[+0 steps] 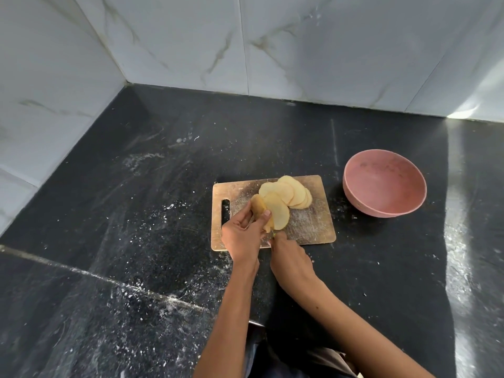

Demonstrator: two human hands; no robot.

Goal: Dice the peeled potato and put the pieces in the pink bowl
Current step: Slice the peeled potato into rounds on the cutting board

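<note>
Head view: the left hand (243, 232) is seen with its fingers and thumb curled around the uncut end of the peeled potato (258, 209), which is held on the wooden cutting board (313, 226) near its left half. The right hand (289, 257) is closed, as if around a handle, at the near edge of the board just right of the left hand; what it grips is hidden by the fingers and cannot be told with certainty, and no blade can be made out clearly. Against the held potato end a large slice (278, 217) is leaned, and beyond it a fan of round potato slices (289, 193) is spread, overlapping one another, toward the far right part of the board. A slot handle (225, 216) is cut through the board's left end. The pink bowl (384, 186) is set on the bench to the right of the board, apart from it, and is seen to hold no potato pieces. The black bench (136, 214) is speckled with white marks, and it is backed by pale marbled wall tiles (245, 45) that meet in a corner.
</note>
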